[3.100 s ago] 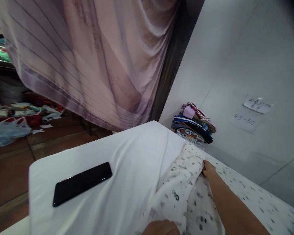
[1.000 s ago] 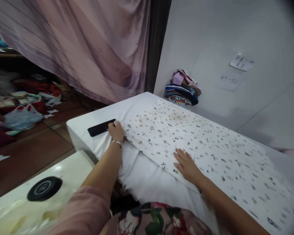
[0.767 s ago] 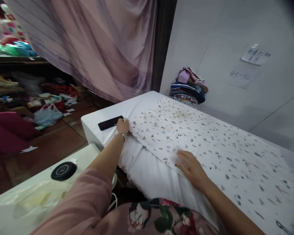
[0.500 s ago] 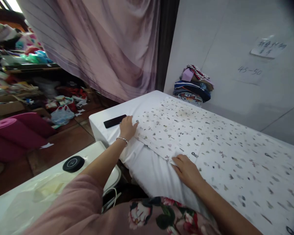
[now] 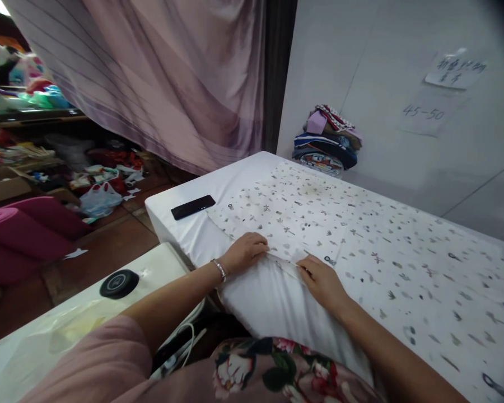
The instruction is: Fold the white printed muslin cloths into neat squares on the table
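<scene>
A white fabric (image 5: 361,235) printed with small plants and shapes lies spread over a white-covered table (image 5: 252,173). Along its near edge, my left hand (image 5: 247,250) has its fingers closed on the cloth, thumb toward the other hand. A short way to the right, my right hand (image 5: 319,277) pinches the same edge, which is lifted and slightly folded between the two hands. A silver bracelet (image 5: 220,270) circles my left wrist. Beyond the left hand, near the table's far left corner, rests a black phone (image 5: 193,207).
A pile of folded clothes (image 5: 325,140) stands against the white wall at the table's far side. On my left are a white stand (image 5: 151,280) with a round black object (image 5: 119,284), pink rolls (image 5: 29,229) on the floor and a hanging pink curtain (image 5: 185,73).
My left hand has moved right and nearer, from beside the phone to the fabric's edge close to my right hand. The edge between them is now raised. My right hand stays at the edge.
</scene>
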`<state>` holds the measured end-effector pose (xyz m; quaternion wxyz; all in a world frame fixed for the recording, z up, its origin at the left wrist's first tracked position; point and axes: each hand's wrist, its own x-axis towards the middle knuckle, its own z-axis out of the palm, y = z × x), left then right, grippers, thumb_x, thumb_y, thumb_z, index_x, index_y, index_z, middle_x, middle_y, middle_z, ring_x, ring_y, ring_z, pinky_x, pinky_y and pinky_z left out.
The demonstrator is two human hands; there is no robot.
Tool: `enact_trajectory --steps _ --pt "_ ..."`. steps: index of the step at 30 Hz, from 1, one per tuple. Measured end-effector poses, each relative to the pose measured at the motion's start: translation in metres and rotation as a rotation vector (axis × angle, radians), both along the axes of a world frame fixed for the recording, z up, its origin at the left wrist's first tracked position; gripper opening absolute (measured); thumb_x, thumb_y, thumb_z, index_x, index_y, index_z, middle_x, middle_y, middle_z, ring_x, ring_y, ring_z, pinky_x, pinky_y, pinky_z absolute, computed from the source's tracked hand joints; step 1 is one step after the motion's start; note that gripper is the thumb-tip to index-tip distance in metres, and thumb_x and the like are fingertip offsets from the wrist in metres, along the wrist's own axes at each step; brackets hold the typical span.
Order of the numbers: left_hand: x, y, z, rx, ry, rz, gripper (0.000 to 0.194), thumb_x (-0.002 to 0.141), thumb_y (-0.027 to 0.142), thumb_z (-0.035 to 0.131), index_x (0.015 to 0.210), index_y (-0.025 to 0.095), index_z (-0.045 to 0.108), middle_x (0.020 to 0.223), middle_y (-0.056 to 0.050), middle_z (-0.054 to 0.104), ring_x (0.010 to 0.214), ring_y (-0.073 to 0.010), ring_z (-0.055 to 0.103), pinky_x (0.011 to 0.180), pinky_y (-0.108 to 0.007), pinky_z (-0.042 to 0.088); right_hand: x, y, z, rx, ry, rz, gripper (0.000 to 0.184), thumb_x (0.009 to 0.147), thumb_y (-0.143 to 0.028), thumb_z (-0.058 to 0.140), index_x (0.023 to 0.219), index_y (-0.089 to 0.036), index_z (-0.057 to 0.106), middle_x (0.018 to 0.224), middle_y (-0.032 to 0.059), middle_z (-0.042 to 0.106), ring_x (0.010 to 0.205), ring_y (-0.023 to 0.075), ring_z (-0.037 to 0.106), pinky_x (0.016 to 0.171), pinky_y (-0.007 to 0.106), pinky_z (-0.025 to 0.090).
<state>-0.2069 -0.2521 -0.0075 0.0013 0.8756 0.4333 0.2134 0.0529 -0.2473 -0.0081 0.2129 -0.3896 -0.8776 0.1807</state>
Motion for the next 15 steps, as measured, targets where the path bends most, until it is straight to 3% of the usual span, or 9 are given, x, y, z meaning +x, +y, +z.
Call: enact_trajectory --steps 5,10,15 --pt "0.007 0.000 -0.003 0.140 0.187 0.134 0.019 0.089 0.021 0.043 0.095 0.019 0.062 0.085 -0.005 0.058 0.081 -0.0178 0.047 0.072 -0.032 0.034 -0.001 -0.004 -0.005 0.262 -0.161 0.010 0.028 0.091 -0.020 0.033 0.089 -0.021 0.061 0.089 0.0072 0.059 0.083 0.0187 0.053 0.070 0.029 0.040" --pt "0.009 0.001 -0.004 0.093 0.335 0.061 0.016 0.087 0.019 0.046 0.095 0.018 0.060 0.082 -0.004 0.054 0.080 -0.0181 0.046 0.069 -0.032 0.031 -0.005 -0.007 -0.015 0.217 -0.326 0.069 0.027 0.089 -0.018 0.035 0.080 -0.022 0.060 0.083 0.0050 0.058 0.078 0.0187 0.051 0.062 0.027 0.037" --pt "0.007 0.008 -0.001 0.180 0.313 0.120 0.016 0.089 0.017 0.042 0.092 0.018 0.058 0.082 -0.004 0.055 0.078 -0.0176 0.045 0.069 -0.031 0.030 -0.003 -0.002 0.001 0.285 -0.353 0.010 0.026 0.086 -0.011 0.035 0.089 -0.020 0.060 0.092 0.0063 0.057 0.083 0.0181 0.049 0.064 0.026 0.036"
